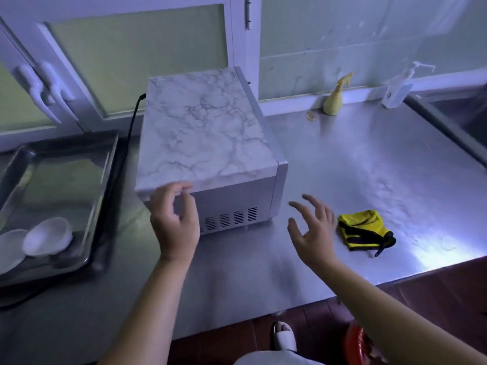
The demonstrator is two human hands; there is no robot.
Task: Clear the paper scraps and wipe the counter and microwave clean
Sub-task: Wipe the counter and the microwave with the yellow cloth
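Note:
A white microwave [210, 143] with a marble-patterned top stands on the steel counter [369, 159], its vented side facing me. My left hand [175, 222] hovers at its near left corner, fingers loosely curled and holding nothing. My right hand [313, 230] is spread open above the counter, just right of the microwave. A folded yellow cloth with black trim [365, 230] lies on the counter right beside my right hand, apart from it. No paper scraps show on the counter.
A metal tray [102, 180] with two white bowls [47, 239] sits to the left. A yellow spray bottle [336, 97] and a clear pump bottle [400, 88] stand by the back wall. A black cord [133, 122] runs behind the microwave. A red bin [354, 343] is on the floor.

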